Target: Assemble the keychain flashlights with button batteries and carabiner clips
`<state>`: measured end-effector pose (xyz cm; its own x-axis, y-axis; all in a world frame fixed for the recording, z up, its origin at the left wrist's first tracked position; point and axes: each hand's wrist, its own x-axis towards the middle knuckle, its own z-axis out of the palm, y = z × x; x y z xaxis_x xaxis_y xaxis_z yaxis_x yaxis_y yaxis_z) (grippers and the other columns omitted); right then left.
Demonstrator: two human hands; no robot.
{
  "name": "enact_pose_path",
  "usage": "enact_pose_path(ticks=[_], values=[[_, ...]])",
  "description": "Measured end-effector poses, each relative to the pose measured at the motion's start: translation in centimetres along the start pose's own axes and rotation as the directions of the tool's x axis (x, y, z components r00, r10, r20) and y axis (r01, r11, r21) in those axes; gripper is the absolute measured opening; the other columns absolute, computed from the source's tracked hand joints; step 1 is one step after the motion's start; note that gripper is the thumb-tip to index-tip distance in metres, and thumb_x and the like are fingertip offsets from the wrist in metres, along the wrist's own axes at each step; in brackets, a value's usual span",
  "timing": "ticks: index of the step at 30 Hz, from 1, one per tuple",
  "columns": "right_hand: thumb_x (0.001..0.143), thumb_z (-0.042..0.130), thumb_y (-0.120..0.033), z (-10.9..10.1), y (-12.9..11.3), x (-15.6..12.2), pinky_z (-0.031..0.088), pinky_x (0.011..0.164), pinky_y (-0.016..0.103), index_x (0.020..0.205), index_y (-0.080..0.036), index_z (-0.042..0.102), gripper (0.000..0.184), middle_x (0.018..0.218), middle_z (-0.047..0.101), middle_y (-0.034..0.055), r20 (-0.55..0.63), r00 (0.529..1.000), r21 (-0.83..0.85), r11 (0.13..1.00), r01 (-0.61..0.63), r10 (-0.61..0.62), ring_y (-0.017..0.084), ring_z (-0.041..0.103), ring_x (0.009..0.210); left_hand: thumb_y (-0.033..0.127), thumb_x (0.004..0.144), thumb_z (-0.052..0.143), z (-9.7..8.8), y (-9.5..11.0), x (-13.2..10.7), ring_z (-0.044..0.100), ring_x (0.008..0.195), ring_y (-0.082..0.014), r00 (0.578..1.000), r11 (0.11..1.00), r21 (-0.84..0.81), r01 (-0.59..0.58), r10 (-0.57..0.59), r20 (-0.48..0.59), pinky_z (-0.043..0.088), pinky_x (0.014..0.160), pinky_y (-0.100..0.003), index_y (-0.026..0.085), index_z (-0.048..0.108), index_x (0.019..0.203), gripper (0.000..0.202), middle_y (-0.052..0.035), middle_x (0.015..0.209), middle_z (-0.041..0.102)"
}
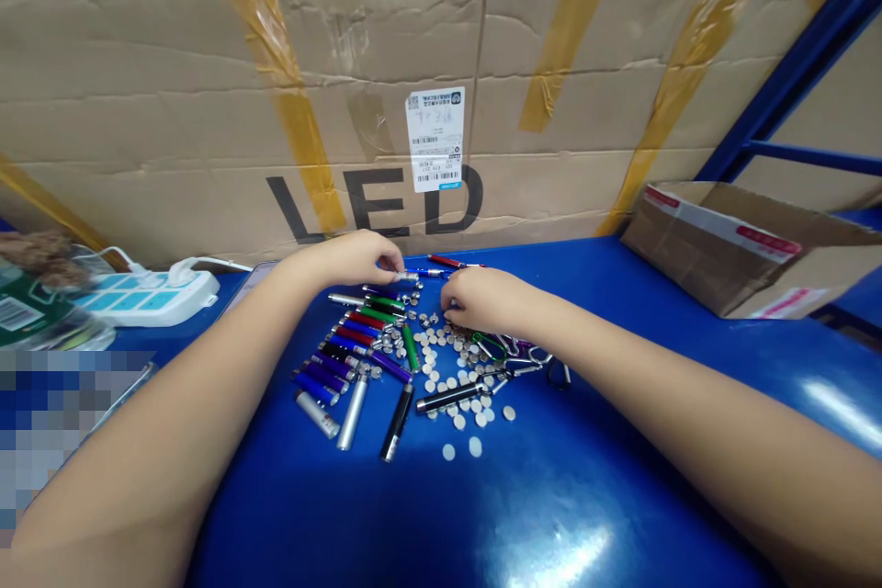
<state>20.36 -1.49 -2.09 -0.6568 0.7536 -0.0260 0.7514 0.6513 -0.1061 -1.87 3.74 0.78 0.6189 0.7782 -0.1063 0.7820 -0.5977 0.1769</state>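
At the far end of the spread of parts, my left hand (365, 257) is closed in a pinch on a small silver tube end (408, 277). My right hand (482, 299) has its fingers curled down over the button cells (451, 383); whatever its fingertips hold is hidden. Several coloured penlight tubes (355, 342) lie in a slanted row below my left hand, with small silver caps (396, 340) beside them. A black penlight (451, 397) with a clip lies across the cells. Under my right wrist are carabiner clips (506, 349), one of them green.
A large cardboard box (378, 37) marked LED stands behind the blue table (551, 459). An open small carton (717, 248) sits at the right, near a blue metal frame (778, 83). A white power strip (148, 297) with plugs is at the left.
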Motion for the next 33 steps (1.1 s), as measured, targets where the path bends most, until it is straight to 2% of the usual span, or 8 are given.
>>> enact_pose_path(ticks=[5,10,15,20,21,23,25,33], values=[[0.078,0.051,-0.017,-0.4,0.2,-0.1,0.04,0.062,0.027,0.085,-0.021,0.074,0.024,0.084,0.072,0.0035,0.041,0.999,0.018,0.999,0.033,-0.034,0.014,0.059,0.071,0.032,0.079,0.06,-0.2,3.0,-1.9,0.063,0.08,-0.0151,0.988,0.991,-0.133,-0.002,-0.019,-0.155,0.046,0.07,-0.024,0.02,0.069,0.096,0.023,-0.0009,0.094,0.071],[0.076,0.054,-0.014,-0.2,-0.1,-0.1,0.039,0.061,0.027,0.089,-0.021,0.073,0.024,0.086,0.071,0.0044,0.026,0.999,0.013,1.0,0.025,-0.026,0.015,0.059,0.071,0.031,0.083,0.057,2.2,5.6,-3.9,0.063,0.078,-0.0141,0.969,0.961,-0.268,-0.07,0.002,-0.248,0.049,0.071,-0.026,0.017,0.06,0.115,0.035,-0.0034,0.094,0.069],[0.075,0.055,-0.011,0.0,0.0,0.2,0.037,0.058,0.029,0.075,-0.017,0.072,0.017,0.075,0.069,0.0063,-0.019,1.0,0.017,1.0,0.007,-0.006,0.016,0.058,0.064,0.028,0.088,0.053,4.2,5.9,-4.3,0.062,0.09,-0.0159,0.93,0.964,-0.185,-0.192,0.118,-0.348,0.049,0.08,-0.029,0.019,0.065,0.103,0.022,-0.0049,0.099,0.067],[0.082,0.056,-0.016,-1.5,0.7,-1.2,0.043,0.076,0.027,0.092,-0.016,0.071,0.018,0.095,0.07,0.0063,-0.198,0.98,0.119,0.993,-0.006,0.029,0.016,0.06,0.086,0.025,0.087,0.057,5.5,5.4,-3.8,0.064,0.091,-0.0153,0.847,0.951,-0.172,-0.258,0.137,-0.513,0.05,0.083,-0.027,0.019,0.066,0.102,0.019,-0.0036,0.098,0.068],[0.082,0.058,-0.019,-1.7,0.7,-1.8,0.044,0.074,0.026,0.09,-0.016,0.071,0.015,0.091,0.07,0.0054,-0.243,0.964,0.303,0.953,-0.027,0.105,0.014,0.061,0.082,0.024,0.087,0.057,5.7,5.4,-3.9,0.064,0.092,-0.0152,0.833,0.951,-0.157,-0.268,0.147,-0.533,0.049,0.085,-0.027,0.019,0.066,0.102,0.018,-0.0034,0.099,0.068],[0.082,0.061,-0.027,-1.6,0.4,-3.3,0.045,0.065,0.026,0.091,-0.017,0.07,0.017,0.083,0.07,0.003,-0.22,0.948,0.63,0.775,-0.041,0.228,0.012,0.06,0.07,0.022,0.087,0.057,6.0,5.7,-4.1,0.064,0.094,-0.0147,0.805,0.948,-0.127,-0.292,0.172,-0.568,0.048,0.087,-0.027,0.019,0.066,0.101,0.017,-0.0029,0.101,0.069],[0.079,0.065,-0.032,-0.9,-0.1,-4.6,0.044,0.059,0.025,0.089,-0.018,0.07,0.018,0.079,0.069,0.0008,-0.197,0.941,0.801,0.598,-0.007,0.275,0.011,0.058,0.065,0.021,0.088,0.057,6.2,6.1,-4.3,0.064,0.095,-0.0144,0.786,0.945,-0.097,-0.312,0.199,-0.585,0.047,0.086,-0.027,0.02,0.065,0.102,0.016,-0.0022,0.101,0.069],[0.071,0.073,-0.032,1.7,-0.9,-5.7,0.045,0.06,0.024,0.089,-0.019,0.065,0.024,0.076,0.066,-0.0012,-0.142,0.946,0.948,0.315,0.045,0.291,0.009,0.058,0.067,0.022,0.089,0.058,6.9,7.4,-4.8,0.065,0.096,-0.0155,0.783,0.953,0.023,-0.304,0.263,-0.564,0.039,0.08,-0.03,0.022,0.062,0.105,0.017,0.0004,0.103,0.07]])
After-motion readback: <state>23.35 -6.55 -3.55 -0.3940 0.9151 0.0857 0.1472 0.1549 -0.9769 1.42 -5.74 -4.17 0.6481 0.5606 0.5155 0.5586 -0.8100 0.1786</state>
